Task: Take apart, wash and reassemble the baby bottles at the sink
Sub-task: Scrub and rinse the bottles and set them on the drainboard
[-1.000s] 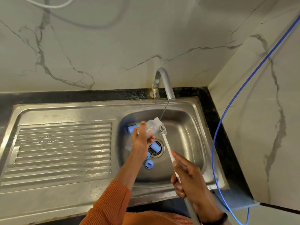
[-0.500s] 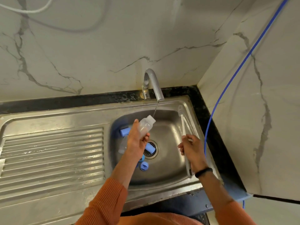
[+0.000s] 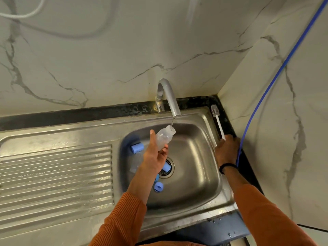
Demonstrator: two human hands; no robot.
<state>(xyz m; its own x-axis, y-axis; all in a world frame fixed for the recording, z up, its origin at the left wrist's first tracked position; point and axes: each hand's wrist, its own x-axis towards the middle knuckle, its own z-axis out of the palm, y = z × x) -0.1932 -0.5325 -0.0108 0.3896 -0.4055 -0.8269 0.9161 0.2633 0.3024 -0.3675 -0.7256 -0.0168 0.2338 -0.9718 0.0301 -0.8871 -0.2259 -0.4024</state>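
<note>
My left hand (image 3: 154,155) grips a clear baby bottle (image 3: 164,138), tilted with its open mouth up under the thin stream from the tap (image 3: 168,96). My right hand (image 3: 226,150) holds the handle of a white bottle brush (image 3: 217,119), which lies along the sink's right rim with its grey head pointing to the back corner. In the steel sink basin (image 3: 193,157) lie blue bottle parts: one cap (image 3: 137,147) at the left wall, one (image 3: 166,167) over the drain, one (image 3: 158,186) nearer me. A clear part (image 3: 135,165) lies beside my left wrist.
A ribbed steel draining board (image 3: 56,176) stretches to the left of the basin. A blue cable (image 3: 262,96) hangs down the right marble wall past my right hand. Black stone counter (image 3: 230,128) borders the sink at back and right.
My right hand has pulled the brush out of the bottle and carried it right, down onto the sink's right rim. My left hand has kept the bottle under the tap.
</note>
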